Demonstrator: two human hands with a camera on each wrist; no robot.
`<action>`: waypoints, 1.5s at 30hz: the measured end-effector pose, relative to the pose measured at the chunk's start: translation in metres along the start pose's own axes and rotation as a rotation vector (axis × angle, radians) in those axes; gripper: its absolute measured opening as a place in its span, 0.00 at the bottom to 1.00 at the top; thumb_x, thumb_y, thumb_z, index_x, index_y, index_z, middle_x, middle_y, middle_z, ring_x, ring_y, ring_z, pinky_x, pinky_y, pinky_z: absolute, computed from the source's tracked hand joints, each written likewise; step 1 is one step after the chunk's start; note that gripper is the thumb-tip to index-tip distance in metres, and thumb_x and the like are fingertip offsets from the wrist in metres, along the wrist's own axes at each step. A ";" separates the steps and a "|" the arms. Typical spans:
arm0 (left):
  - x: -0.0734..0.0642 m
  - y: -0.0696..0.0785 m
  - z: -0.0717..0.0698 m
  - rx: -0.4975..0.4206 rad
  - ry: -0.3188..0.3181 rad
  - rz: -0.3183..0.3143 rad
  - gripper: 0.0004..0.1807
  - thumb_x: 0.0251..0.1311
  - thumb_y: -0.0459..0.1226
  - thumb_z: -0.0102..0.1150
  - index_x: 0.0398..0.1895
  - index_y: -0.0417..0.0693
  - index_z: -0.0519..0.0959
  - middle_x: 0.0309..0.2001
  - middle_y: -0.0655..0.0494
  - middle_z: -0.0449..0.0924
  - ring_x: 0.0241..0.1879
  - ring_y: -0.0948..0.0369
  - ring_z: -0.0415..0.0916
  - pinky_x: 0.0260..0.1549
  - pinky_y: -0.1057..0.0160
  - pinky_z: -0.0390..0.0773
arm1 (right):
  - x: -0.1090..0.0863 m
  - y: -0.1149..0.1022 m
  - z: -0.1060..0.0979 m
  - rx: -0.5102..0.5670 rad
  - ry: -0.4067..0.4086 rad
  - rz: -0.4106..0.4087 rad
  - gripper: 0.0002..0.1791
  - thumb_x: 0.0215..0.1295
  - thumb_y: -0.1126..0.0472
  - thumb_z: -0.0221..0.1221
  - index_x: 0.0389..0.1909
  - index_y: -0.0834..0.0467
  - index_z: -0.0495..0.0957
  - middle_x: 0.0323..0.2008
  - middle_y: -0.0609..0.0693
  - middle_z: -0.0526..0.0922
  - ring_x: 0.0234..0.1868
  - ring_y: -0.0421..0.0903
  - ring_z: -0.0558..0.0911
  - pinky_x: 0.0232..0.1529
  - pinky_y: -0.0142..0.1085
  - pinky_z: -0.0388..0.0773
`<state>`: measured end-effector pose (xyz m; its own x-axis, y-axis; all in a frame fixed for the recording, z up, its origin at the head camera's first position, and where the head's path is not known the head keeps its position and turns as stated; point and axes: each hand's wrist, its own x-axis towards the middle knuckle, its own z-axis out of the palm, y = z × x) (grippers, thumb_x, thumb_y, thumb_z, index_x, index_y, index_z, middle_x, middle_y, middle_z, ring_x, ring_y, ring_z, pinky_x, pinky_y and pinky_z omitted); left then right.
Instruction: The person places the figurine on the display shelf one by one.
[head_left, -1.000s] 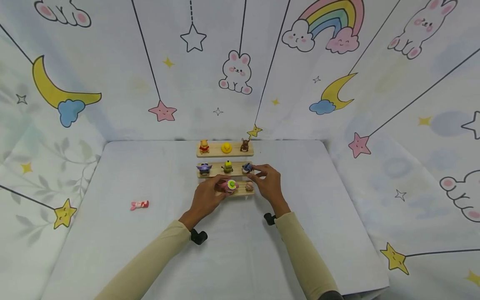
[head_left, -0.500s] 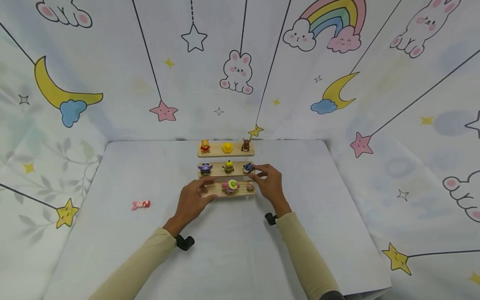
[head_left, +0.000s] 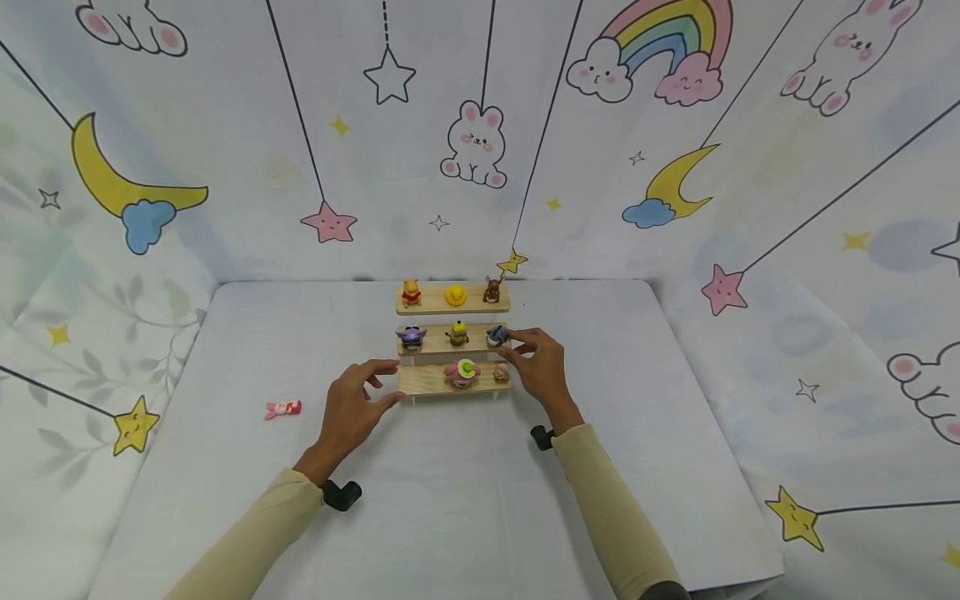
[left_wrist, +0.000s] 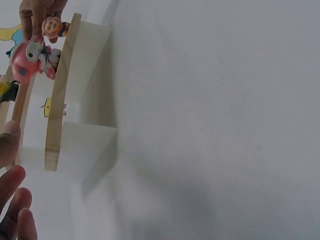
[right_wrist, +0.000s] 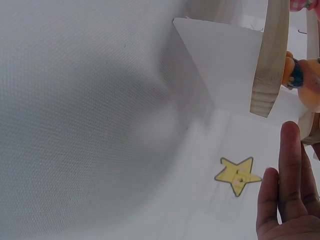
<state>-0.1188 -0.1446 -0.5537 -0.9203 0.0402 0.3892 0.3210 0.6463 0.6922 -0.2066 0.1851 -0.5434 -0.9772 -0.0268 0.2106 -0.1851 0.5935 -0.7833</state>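
Observation:
My left hand [head_left: 351, 408] has its fingers spread beside the left end of the lowest wooden shelf [head_left: 423, 381] and holds nothing. That shelf carries a pink figurine [head_left: 462, 375] with a green and white top and a small orange-pink figurine [head_left: 501, 372]. My right hand [head_left: 543, 367] is at the right end of the middle shelf [head_left: 435, 346], thumb and forefinger pinching a blue figurine [head_left: 496, 335]. In the right wrist view its other fingers [right_wrist: 290, 170] stretch out straight; the pinch is out of sight there.
A purple figurine [head_left: 411, 337] and a green one [head_left: 457, 335] share the middle shelf. On the top shelf [head_left: 431, 307] stand a bear [head_left: 411, 292], a yellow duck-like figurine [head_left: 456, 295] and a brown figurine [head_left: 491, 290]. A pink and red figurine [head_left: 283, 409] lies at the left.
My left hand has let go of the pink figurine and drawn back to the left, past the lowest shelf's end. The right hand has stayed at the blue figurine.

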 end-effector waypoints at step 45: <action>-0.059 -0.086 -0.075 0.162 0.236 -0.318 0.24 0.56 0.34 0.81 0.57 0.47 0.87 0.42 0.41 0.86 0.43 0.49 0.75 0.40 0.54 0.64 | -0.002 -0.003 0.000 0.020 0.014 -0.025 0.23 0.63 0.52 0.75 0.59 0.51 0.88 0.51 0.52 0.89 0.44 0.50 0.90 0.48 0.49 0.87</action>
<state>-0.0755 -0.2596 -0.5906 -0.8853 -0.3441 0.3129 -0.0275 0.7104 0.7033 -0.2038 0.1836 -0.5416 -0.9707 -0.0298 0.2386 -0.2117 0.5767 -0.7891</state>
